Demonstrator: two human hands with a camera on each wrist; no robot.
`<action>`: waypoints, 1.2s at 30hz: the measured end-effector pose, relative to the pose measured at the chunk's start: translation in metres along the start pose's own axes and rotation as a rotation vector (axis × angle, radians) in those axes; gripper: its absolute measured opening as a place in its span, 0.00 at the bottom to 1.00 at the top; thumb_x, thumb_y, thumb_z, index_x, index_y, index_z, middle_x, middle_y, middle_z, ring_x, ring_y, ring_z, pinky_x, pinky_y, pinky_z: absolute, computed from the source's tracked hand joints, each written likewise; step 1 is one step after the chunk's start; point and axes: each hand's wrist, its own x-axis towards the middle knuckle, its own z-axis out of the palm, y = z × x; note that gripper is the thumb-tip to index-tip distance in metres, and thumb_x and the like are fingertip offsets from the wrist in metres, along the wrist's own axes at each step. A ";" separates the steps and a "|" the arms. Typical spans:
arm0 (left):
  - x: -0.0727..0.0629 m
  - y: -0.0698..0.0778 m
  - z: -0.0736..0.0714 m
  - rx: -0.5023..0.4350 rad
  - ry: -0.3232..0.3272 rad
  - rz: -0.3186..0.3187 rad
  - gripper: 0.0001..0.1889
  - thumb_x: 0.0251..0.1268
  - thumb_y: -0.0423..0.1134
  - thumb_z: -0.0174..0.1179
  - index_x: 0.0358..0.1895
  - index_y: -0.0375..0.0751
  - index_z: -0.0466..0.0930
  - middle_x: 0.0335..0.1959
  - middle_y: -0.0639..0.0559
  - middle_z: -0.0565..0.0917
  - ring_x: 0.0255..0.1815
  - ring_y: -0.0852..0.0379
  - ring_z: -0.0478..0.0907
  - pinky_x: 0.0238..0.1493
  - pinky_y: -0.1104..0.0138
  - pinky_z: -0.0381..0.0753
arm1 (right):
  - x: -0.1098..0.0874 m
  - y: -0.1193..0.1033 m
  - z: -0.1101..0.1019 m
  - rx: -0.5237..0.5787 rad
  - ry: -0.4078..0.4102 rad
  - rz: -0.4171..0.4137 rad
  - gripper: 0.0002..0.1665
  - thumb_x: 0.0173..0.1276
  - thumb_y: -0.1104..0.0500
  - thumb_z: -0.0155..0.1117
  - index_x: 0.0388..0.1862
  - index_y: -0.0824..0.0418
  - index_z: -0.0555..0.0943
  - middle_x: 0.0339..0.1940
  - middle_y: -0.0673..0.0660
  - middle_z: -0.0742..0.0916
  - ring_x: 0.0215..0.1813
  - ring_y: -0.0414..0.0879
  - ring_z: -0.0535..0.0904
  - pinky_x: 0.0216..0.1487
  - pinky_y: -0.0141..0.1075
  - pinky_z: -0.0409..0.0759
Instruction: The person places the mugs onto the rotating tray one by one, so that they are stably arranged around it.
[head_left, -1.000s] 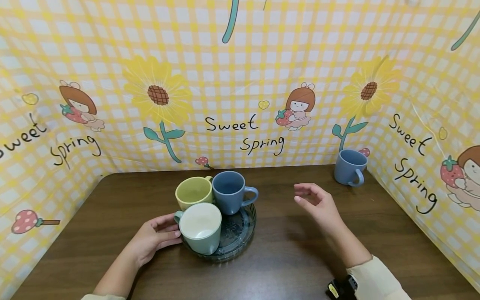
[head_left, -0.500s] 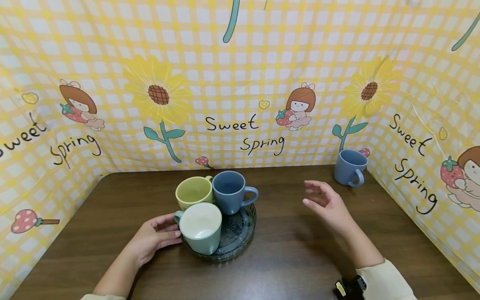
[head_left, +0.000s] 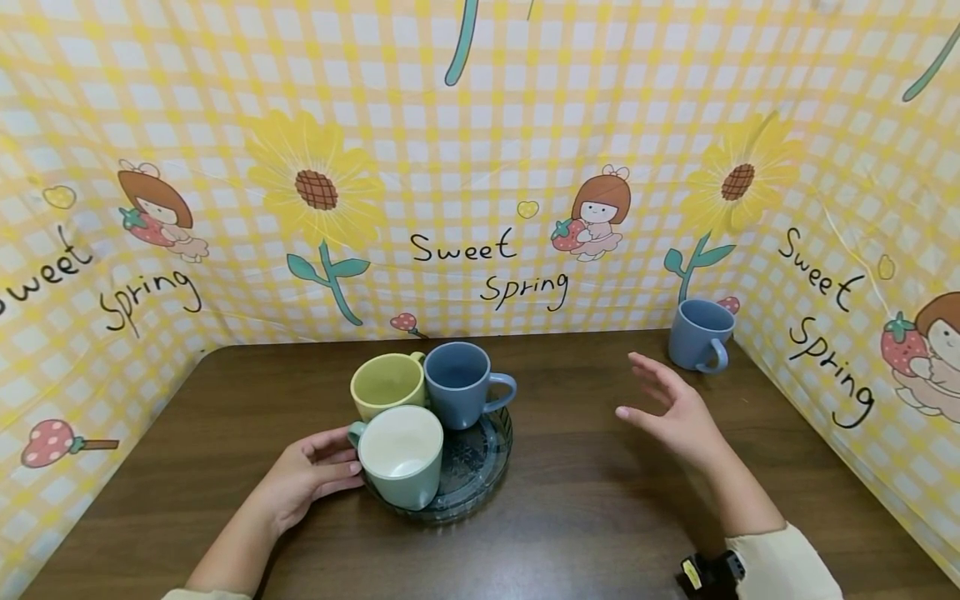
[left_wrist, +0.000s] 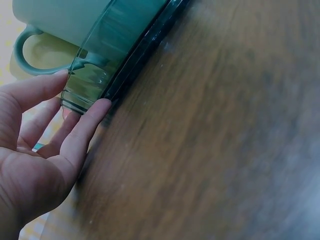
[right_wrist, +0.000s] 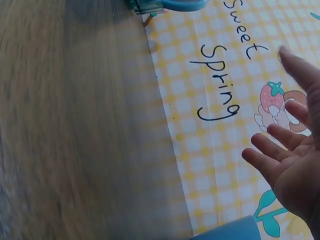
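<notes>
My left hand (head_left: 303, 483) holds the left edge of a dark clear glass plate (head_left: 472, 492), its thumb at the rim and other fingers low against the side. On the plate stand a mint-green mug (head_left: 405, 479) at the front, a yellow-green mug (head_left: 386, 383) behind it and a blue mug (head_left: 457, 392) with its handle to the right. The mint mug's handle points left, over my fingers. My right hand (head_left: 678, 421) hovers over the table with fingers spread, holding nothing. Beyond it, at the back right, another blue mug (head_left: 693, 333) stands upright.
The dark wooden table (head_left: 555, 517) meets a yellow checked cloth (head_left: 480, 167) that walls it at the back and both sides. The far blue mug stands close to the cloth. A black device (head_left: 708, 575) is by my right cuff.
My right hand has moved right and slightly farther back, nearer the far blue mug, and its fingers have spread wider. My left hand, the plate and the mugs have stayed put.
</notes>
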 end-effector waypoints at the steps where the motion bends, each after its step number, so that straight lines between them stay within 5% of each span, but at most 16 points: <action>1: 0.000 0.000 0.000 0.001 0.001 -0.001 0.22 0.58 0.22 0.65 0.55 0.43 0.77 0.48 0.46 0.81 0.48 0.54 0.81 0.51 0.54 0.82 | 0.000 0.001 -0.001 -0.008 0.009 -0.011 0.45 0.59 0.63 0.75 0.73 0.58 0.65 0.68 0.62 0.72 0.66 0.61 0.70 0.54 0.29 0.78; 4: 0.000 0.000 0.000 0.002 0.003 -0.002 0.22 0.58 0.22 0.65 0.55 0.43 0.77 0.48 0.46 0.81 0.48 0.54 0.81 0.51 0.54 0.82 | -0.002 0.003 -0.003 -0.028 0.044 -0.043 0.47 0.54 0.65 0.78 0.72 0.60 0.66 0.66 0.58 0.72 0.64 0.53 0.71 0.54 0.20 0.74; 9: 0.000 -0.001 0.000 -0.001 0.002 -0.003 0.22 0.58 0.22 0.65 0.55 0.44 0.77 0.48 0.46 0.81 0.48 0.54 0.81 0.51 0.54 0.82 | -0.002 0.008 -0.006 -0.037 0.106 -0.096 0.47 0.53 0.69 0.77 0.70 0.63 0.66 0.65 0.58 0.72 0.59 0.37 0.71 0.57 0.23 0.73; 28: 0.001 -0.002 0.000 0.005 0.008 -0.006 0.22 0.59 0.23 0.65 0.56 0.43 0.77 0.48 0.47 0.81 0.49 0.54 0.81 0.51 0.54 0.82 | -0.006 0.015 -0.022 -0.048 0.238 -0.018 0.52 0.55 0.69 0.76 0.74 0.62 0.57 0.63 0.58 0.72 0.59 0.44 0.73 0.51 0.24 0.77; 36: -0.001 -0.002 0.001 0.025 0.021 -0.001 0.24 0.58 0.23 0.65 0.59 0.39 0.73 0.51 0.46 0.77 0.50 0.54 0.80 0.51 0.52 0.82 | -0.007 0.022 -0.029 -0.106 0.347 0.002 0.46 0.56 0.68 0.75 0.71 0.64 0.62 0.60 0.57 0.74 0.55 0.40 0.75 0.48 0.21 0.78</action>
